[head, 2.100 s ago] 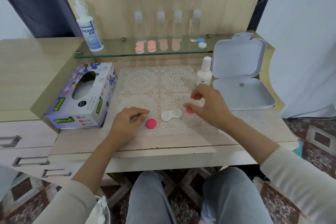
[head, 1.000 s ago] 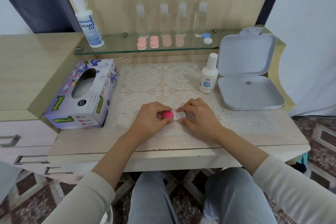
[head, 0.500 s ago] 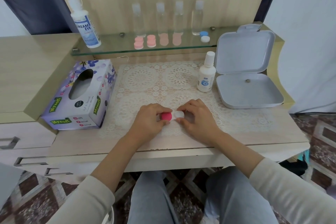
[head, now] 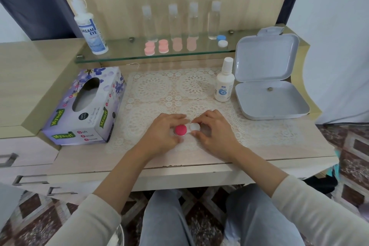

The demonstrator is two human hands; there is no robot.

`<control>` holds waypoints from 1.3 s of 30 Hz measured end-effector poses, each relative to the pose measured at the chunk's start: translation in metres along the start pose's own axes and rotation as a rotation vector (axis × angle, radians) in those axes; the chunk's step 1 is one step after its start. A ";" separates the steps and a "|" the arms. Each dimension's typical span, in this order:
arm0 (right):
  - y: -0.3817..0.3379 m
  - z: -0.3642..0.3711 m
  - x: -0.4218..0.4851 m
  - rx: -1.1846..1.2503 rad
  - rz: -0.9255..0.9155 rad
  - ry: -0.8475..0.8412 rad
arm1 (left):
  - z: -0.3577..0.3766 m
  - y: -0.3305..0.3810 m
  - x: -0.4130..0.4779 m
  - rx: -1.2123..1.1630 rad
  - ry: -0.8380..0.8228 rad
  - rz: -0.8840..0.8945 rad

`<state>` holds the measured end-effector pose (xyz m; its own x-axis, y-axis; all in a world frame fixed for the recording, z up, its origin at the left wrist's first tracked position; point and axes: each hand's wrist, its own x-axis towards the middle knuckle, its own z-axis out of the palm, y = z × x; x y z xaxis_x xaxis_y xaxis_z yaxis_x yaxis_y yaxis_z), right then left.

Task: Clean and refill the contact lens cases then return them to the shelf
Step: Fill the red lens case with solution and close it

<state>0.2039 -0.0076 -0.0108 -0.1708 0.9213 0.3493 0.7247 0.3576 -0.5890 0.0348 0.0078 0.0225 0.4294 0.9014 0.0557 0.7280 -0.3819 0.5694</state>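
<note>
Lens case (head: 194,127) lay crosswise between both hands; left hand (head: 162,134) pinched pink cap (head: 181,130), right hand (head: 215,132) gripped white end.

On the big bottle (head: 90,32) on the shelf (head: 127,55) I read DREAM EYE in blue; the print below it is too fine for me. The tissue box (head: 85,110) at my left says Mysoft in green on several faces, and Soft Facial Tissue on its near end. I cannot make out the small bottle (head: 224,84) label.
</note>
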 end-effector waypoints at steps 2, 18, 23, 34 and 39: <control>0.000 0.000 0.000 0.001 0.000 0.003 | 0.005 0.000 0.001 0.021 0.083 -0.090; -0.002 -0.001 -0.001 0.009 -0.009 0.024 | 0.017 0.005 -0.006 0.208 0.273 -0.192; 0.000 0.000 0.000 0.005 -0.019 0.009 | 0.019 0.004 -0.008 0.180 0.192 -0.014; 0.000 0.000 0.000 0.006 -0.014 0.002 | 0.023 -0.001 -0.014 -0.001 0.336 -0.088; 0.001 0.001 0.001 0.008 -0.012 0.004 | 0.030 0.001 -0.013 0.057 0.417 -0.093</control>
<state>0.2039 -0.0067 -0.0114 -0.1769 0.9162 0.3597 0.7170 0.3703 -0.5906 0.0459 -0.0099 -0.0026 0.1165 0.9332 0.3401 0.7865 -0.2957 0.5422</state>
